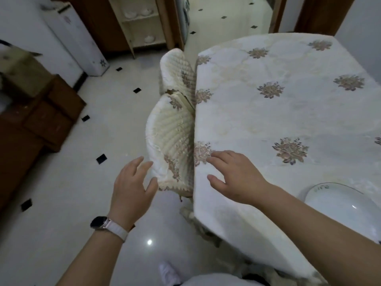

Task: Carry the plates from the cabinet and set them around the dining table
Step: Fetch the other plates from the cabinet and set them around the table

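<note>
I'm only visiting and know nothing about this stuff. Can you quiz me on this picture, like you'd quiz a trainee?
1. True or false: the left hand grips the white plate on the dining table.
2. The right hand holds: A) a plate B) nothing C) a cup.
3. Fill in: the watch is on the ____ wrist.
Key: 1 false, the plate lies untouched; 2 B; 3 left.

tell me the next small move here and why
Probably step toward the cabinet to fetch a second plate. The left hand and right hand are both empty, and only one plate sits on the table.
</note>
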Demonstrator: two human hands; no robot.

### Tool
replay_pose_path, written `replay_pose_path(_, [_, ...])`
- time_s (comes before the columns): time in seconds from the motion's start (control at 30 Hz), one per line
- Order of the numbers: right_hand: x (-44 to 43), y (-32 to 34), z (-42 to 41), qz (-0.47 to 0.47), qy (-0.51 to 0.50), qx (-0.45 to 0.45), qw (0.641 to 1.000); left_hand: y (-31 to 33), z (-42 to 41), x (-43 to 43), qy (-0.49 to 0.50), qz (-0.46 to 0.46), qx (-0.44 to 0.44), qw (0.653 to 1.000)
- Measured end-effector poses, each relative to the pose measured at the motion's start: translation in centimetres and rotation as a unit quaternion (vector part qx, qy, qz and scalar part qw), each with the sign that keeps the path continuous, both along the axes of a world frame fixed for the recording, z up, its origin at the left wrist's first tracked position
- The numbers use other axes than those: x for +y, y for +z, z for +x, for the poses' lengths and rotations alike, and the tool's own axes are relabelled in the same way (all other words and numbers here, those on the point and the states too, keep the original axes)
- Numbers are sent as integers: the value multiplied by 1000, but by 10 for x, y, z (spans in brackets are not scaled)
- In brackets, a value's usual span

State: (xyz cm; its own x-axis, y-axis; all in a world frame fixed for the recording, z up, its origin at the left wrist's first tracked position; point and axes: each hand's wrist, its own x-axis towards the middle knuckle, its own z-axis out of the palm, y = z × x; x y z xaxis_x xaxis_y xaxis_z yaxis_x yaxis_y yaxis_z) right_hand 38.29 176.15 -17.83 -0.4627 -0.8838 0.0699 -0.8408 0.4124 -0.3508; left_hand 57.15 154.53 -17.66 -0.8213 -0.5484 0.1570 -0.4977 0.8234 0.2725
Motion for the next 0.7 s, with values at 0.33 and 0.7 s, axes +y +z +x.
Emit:
replay_pose_path(0.33, [-158,9,131,6,25,1,1000,-3,154,-138,47,39,19,998])
replay_pose_path(0.7, [-319,61,176,-19,67,57,996,24,247,-257,98,-2,64,993])
